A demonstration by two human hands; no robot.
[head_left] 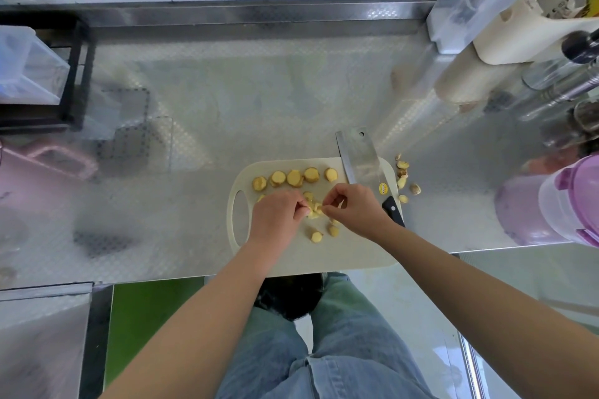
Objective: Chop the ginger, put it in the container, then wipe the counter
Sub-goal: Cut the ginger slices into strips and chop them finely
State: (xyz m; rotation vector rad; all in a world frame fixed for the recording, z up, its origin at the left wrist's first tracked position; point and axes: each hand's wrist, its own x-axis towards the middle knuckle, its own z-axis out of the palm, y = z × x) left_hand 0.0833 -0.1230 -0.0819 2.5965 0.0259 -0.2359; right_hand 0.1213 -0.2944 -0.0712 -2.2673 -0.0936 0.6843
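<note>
Two hands meet over my cutting board (291,257): left hand (278,214) and right hand (356,207) both pinch ginger pieces (313,212) (fingers curled tight). Ginger slices (294,177) line up beyond; the cleaver (359,155) lies across the board's right edge, peel scraps (403,179) beside it on the steel counter (227,107).

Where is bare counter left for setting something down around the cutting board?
Bare counter lies left of the cutting board, and a wide patch behind it up to the back rail. The right side is crowded: cleaver, ginger trimmings, purple-lidded container.
</note>
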